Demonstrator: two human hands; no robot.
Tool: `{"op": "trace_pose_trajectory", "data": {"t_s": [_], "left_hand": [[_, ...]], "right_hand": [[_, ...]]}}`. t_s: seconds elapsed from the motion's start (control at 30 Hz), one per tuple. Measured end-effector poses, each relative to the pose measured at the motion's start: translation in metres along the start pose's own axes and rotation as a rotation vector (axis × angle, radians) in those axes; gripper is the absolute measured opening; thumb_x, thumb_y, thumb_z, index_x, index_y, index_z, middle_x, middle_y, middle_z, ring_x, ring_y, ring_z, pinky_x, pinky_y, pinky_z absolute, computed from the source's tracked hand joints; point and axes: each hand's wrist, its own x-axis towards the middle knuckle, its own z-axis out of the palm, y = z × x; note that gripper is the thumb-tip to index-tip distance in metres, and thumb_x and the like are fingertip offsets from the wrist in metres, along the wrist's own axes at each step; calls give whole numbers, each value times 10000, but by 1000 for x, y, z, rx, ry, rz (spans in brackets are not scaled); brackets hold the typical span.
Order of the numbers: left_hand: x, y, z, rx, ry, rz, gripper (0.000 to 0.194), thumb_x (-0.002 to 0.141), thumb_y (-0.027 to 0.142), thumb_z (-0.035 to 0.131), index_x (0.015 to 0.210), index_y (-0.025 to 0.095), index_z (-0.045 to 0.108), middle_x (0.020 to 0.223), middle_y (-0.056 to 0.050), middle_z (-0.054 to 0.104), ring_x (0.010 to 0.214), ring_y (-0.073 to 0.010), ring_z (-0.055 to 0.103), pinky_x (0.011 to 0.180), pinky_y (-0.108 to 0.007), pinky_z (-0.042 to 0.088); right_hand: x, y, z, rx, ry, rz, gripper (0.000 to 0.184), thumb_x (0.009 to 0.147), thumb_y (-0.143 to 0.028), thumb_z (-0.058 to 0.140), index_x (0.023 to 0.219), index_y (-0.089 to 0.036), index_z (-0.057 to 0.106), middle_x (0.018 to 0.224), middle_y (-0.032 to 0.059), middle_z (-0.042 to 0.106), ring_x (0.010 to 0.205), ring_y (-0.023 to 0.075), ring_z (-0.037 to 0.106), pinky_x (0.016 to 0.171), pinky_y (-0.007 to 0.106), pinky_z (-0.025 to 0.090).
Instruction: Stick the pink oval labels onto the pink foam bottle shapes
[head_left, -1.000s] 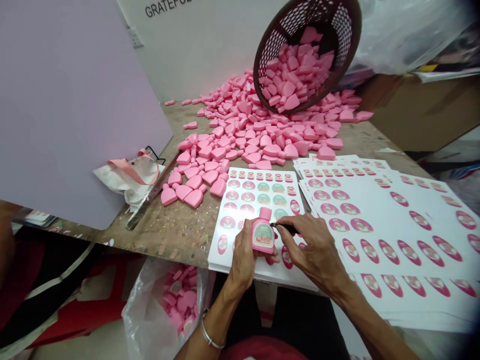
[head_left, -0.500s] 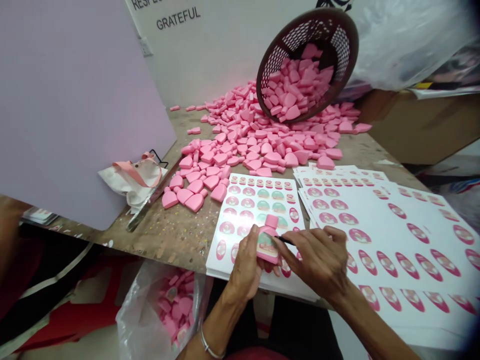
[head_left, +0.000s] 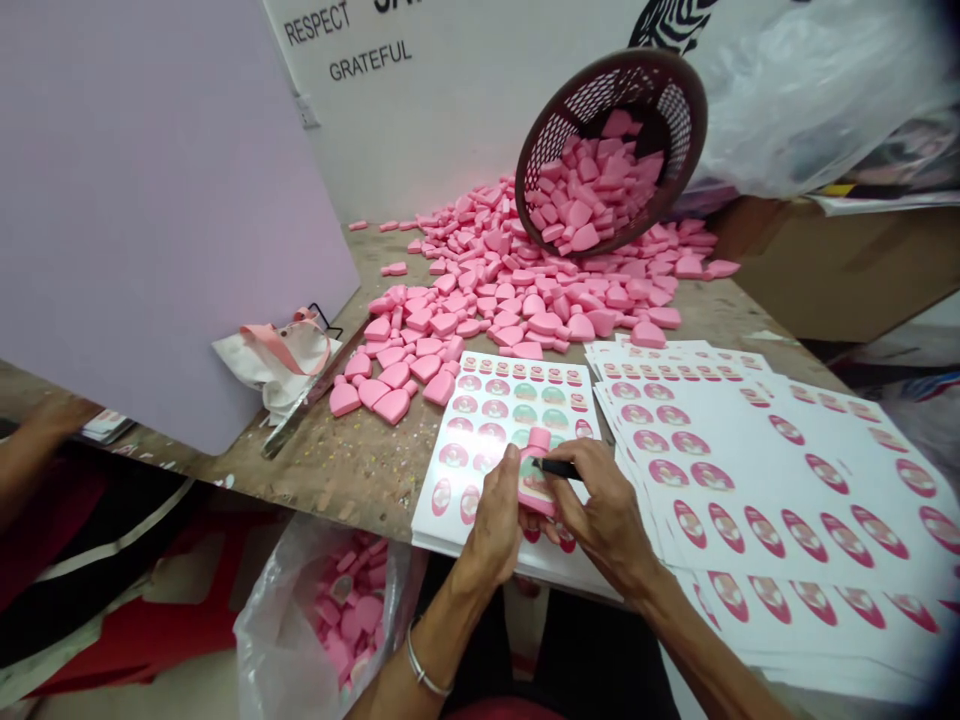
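Observation:
My left hand [head_left: 493, 515] is closed around a small pink toy bottle [head_left: 538, 440], holding it over a sheet of stickers [head_left: 480, 400]. A green-and-cream sticker label lies on the bottle's front face. My right hand [head_left: 606, 505] pinches a slim black pointed tool [head_left: 559, 468], whose exact kind I cannot make out. Its tip rests on or just over the label's upper part. The right fingers and thumb also come close to the bottle's right side and hide part of it.
Loose pink bottles [head_left: 480, 270] heap around a tipped brown basket [head_left: 611, 150]. More sticker sheets [head_left: 739, 450] spread to the right. A plastic bag [head_left: 274, 620] of pink bottles hangs below the table edge. At left are a purple panel [head_left: 165, 200], a white pouch [head_left: 277, 365] and another person's arm [head_left: 37, 440].
The black tool has moved from the label's right edge to across its upper part. My left hand keeps holding the bottle. The whole view has shifted slightly upward, and another person's arm shows more clearly.

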Motion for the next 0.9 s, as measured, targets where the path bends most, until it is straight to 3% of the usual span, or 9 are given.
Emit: {"op": "trace_pose_trajectory", "data": {"t_s": [0.07, 0.2, 0.43, 0.53, 0.67, 0.77, 0.9], "left_hand": [[1, -1, -2, 35, 15, 26, 516, 780, 642, 529, 831, 131, 572, 522, -15, 584, 433, -147, 567, 421, -238, 403], [1, 1, -2, 39, -64, 5, 506, 795, 629, 506, 768, 128, 573, 480, -21, 568, 426, -156, 569, 419, -246, 416], [-1, 13, -1, -76, -155, -45, 495, 805, 578, 518, 859, 91, 593, 519, -38, 591, 446, -159, 576, 385, -225, 402], [0, 14, -3, -87, -167, -61, 509, 799, 588, 517, 843, 88, 598, 511, -41, 585, 434, -156, 562, 379, -230, 405], [4, 10, -7, -53, -139, -49, 535, 779, 637, 516, 748, 105, 570, 486, -30, 564, 355, -125, 499, 366, -238, 394], [7, 6, -9, -26, -140, -65, 566, 753, 684, 516, 722, 119, 549, 474, -24, 558, 338, -123, 493, 374, -243, 394], [11, -3, -13, 22, -88, -47, 604, 742, 728, 484, 711, 127, 537, 431, -17, 535, 329, -128, 490, 369, -237, 381]], "right_hand": [[2, 0, -1, 73, -78, 129, 62, 866, -238, 501, 849, -214, 555, 785, 36, 597, 747, 186, 561, 688, 334, 466], [7, -1, -6, 337, -250, 425, 210, 892, -400, 493, 810, -215, 549, 671, -11, 572, 611, 143, 530, 581, 268, 441], [12, -7, -12, 634, -257, 612, 305, 821, -473, 594, 913, -182, 602, 863, 39, 638, 748, 164, 581, 673, 285, 489], [9, -9, -8, 518, -248, 554, 289, 862, -475, 534, 886, -191, 581, 764, 18, 604, 671, 154, 562, 618, 282, 476], [2, -8, -2, 155, -61, 199, 143, 884, -349, 526, 918, -213, 554, 889, 53, 613, 851, 202, 578, 766, 350, 475], [-3, -6, 1, 24, -60, 6, 62, 854, -234, 540, 915, -224, 540, 941, 65, 614, 905, 214, 564, 794, 373, 468], [-4, -6, 0, 3, -160, 97, 33, 840, -194, 489, 844, -219, 511, 804, 33, 590, 747, 184, 553, 668, 327, 462]]}}
